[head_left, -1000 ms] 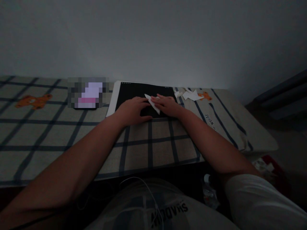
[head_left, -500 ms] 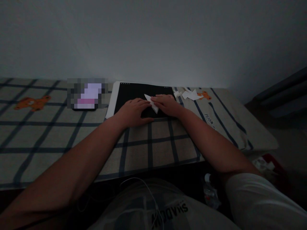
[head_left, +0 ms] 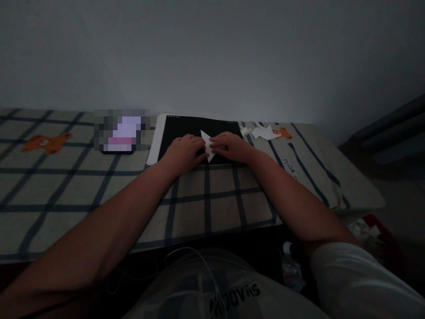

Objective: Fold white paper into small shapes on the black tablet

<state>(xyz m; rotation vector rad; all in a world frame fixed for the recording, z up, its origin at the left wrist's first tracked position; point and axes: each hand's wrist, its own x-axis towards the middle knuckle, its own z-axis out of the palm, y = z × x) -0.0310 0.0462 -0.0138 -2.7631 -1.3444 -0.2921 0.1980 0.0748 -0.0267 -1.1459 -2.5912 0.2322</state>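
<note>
A small folded piece of white paper with pointed ends lies over a black sheet with a white border. At its left edge is my left hand, fingers bent and thumb tip by the paper's lower part. From the other side my right hand pinches the paper's right edge, with the fingertips on it. Both hands grip the paper between them. Parts of it are hidden beneath the fingers.
A phone with a lit, blurred screen lies to the left on the checked tablecloth. More folded white paper sits right of the black sheet. Below the table's edge are a plastic bottle and a red bin.
The folded paper has turned to stand more upright in view, its lower tip shifted left. My left thumb has moved up to the paper; my right fingers have shifted slightly.
</note>
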